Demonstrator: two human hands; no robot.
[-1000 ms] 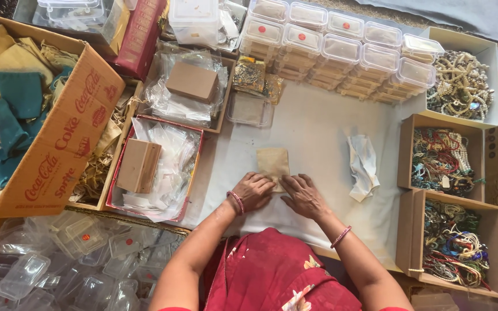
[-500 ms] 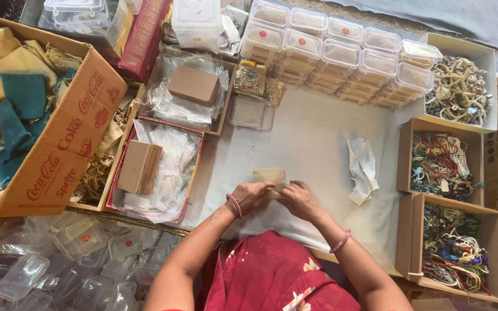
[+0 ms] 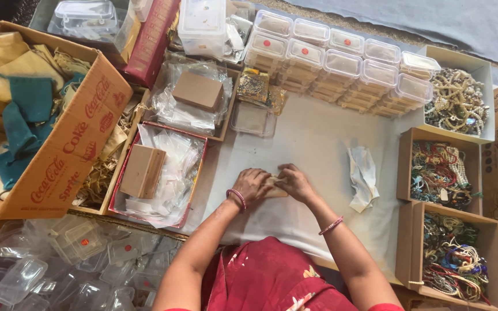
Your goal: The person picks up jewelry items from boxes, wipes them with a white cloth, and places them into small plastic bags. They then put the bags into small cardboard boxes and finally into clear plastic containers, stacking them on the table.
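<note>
Both hands met over a small tan pouch lying on the pale cloth work surface, near the middle of the scene. The left hand lay curled over the pouch's left part, fingers bent and pressing down, apparently to pin it flat. The right hand had its fingers drawn together in a pinch at the pouch's upper edge; what the fingertips gripped beyond the fabric itself could not be determined, as the hands covered most of it.

Supplies were set within arm's reach on all sides, which suited seated work. To the right stood open cardboard boxes of beaded jewellery, one behind another. At the far edge sat rows of lidded clear plastic containers with tan contents, stacked in order. To the left, a red-edged tray held clear plastic bags and a brown block. Further left, a large carton held folded tan and teal cloth. Empty clear containers were heaped at the near left. A crumpled white cloth lay just right of the hands, apart from them.
</note>
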